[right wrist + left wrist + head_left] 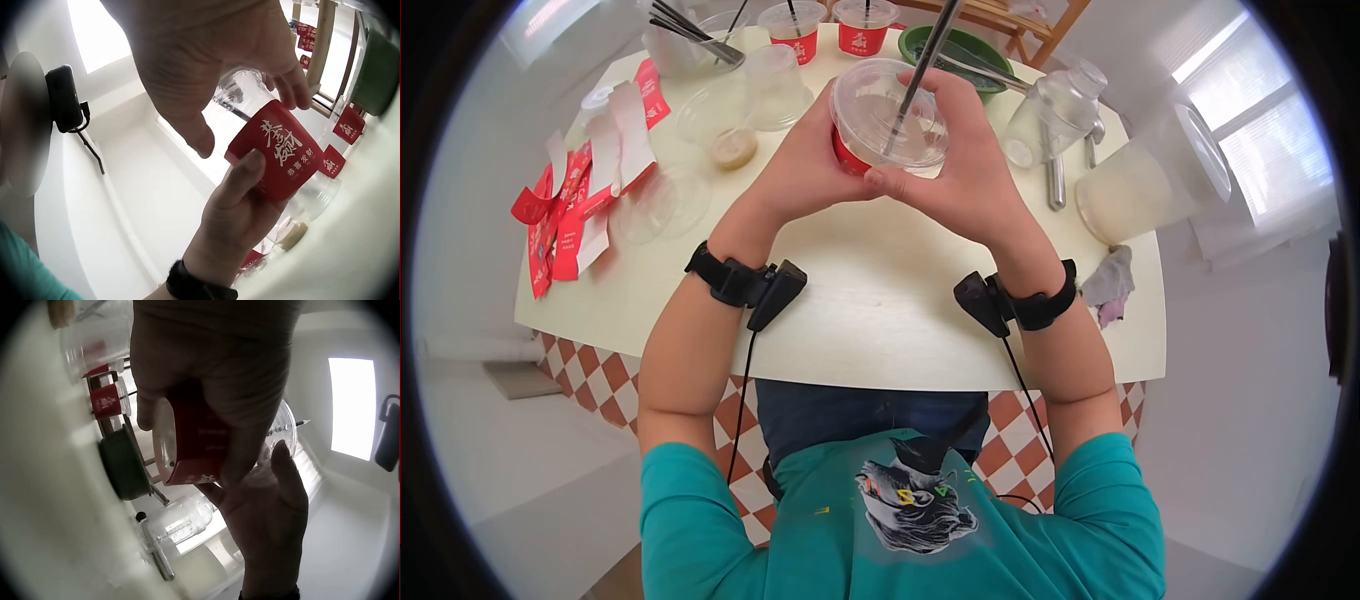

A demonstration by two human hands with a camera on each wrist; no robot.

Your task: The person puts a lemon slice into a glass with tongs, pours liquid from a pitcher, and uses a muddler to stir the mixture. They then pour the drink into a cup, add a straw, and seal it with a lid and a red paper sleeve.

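Observation:
Above the table, the left hand (pixel 812 160) grips a clear cup with a red paper sleeve (pixel 275 150); its thumb lies along the sleeve in the right wrist view. A clear lid (pixel 868 100) with a dark straw (pixel 920 85) through it is on top of the cup. The right hand (pixel 967 165) curves around the lid's side, thumb near the left hand's. In the left wrist view the left hand (pixel 212 369) wraps the red sleeve (pixel 194 440), and the right hand (pixel 262 519) is by the lid. Whether the right fingers press the lid is unclear.
Red sleeves (pixel 565 215) and clear lids (pixel 662 205) lie at the left. Two lidded red cups (pixel 793 45) and a green basin (pixel 960 60) stand at the back. A clear bottle (pixel 1050 115), metal tools, a large pitcher (pixel 1130 185) and a cloth (pixel 1109 280) are at the right.

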